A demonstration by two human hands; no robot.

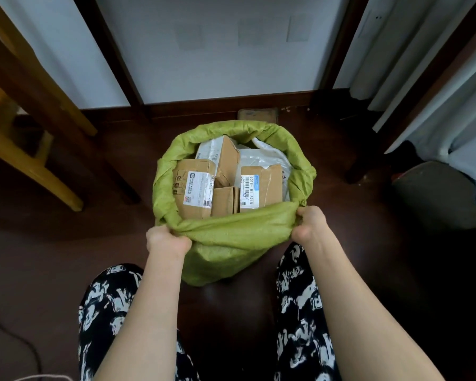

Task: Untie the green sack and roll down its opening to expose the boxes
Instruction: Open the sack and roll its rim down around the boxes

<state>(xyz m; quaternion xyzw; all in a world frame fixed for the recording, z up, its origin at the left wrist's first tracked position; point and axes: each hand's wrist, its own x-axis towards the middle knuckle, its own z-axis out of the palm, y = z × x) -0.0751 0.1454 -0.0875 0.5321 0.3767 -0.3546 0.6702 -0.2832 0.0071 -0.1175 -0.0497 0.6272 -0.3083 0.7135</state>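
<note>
Dark floor (66, 257), green sack (231, 259) rim between left hand (166, 240), right hand (311, 224)

Wooden table leg (39, 116), pale curtain (434, 86), dark bin (437, 193).

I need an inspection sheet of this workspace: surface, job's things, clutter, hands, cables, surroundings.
Surface: dark wood floor.
Job's things: green sack upright, open, rim rolled down; boxes and a white bag exposed inside.
Clutter: flat brown object behind sack.
Hands: left hand and right hand both grip the near rim.
Cables: thin cord on floor, lower left.
Surroundings: wooden furniture left, white wall, curtain right.
</note>
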